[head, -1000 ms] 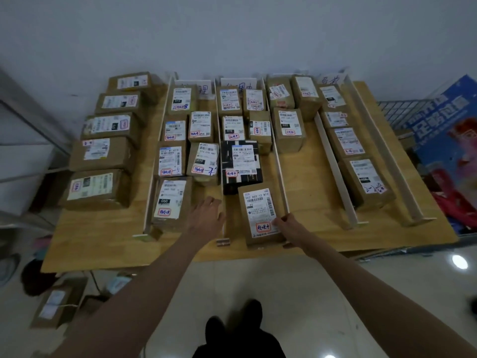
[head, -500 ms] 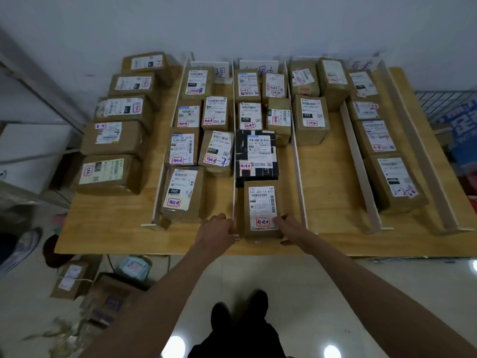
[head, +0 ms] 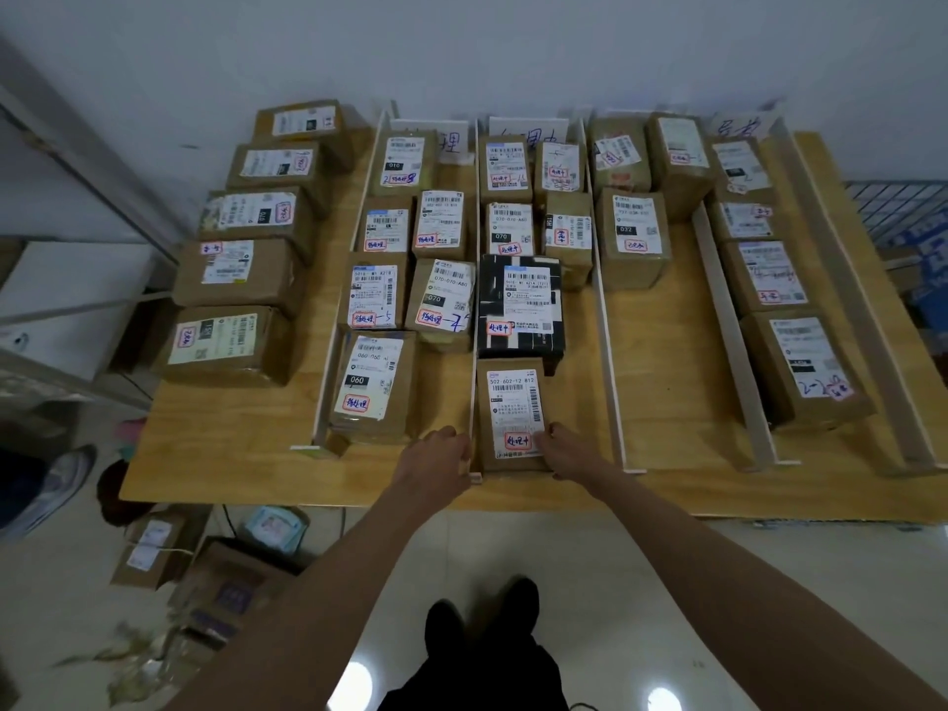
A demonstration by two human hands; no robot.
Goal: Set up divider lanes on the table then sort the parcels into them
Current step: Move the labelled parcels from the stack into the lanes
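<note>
Two hands bracket the small brown cardboard parcel with a white label [head: 513, 415] at six o'clock on the table: left hand [head: 436, 461] touching the white divider strip [head: 473, 351], right hand [head: 567, 451] pinching the parcel's near corner; looks light and stiff, best held by its sides.

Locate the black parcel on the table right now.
Head view: the black parcel lies in the second lane from the left, directly behind the nearest brown parcel.

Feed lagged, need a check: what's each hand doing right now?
Left hand: touches the white divider; grip cannot be told.
Right hand: grips the near parcel.
</note>
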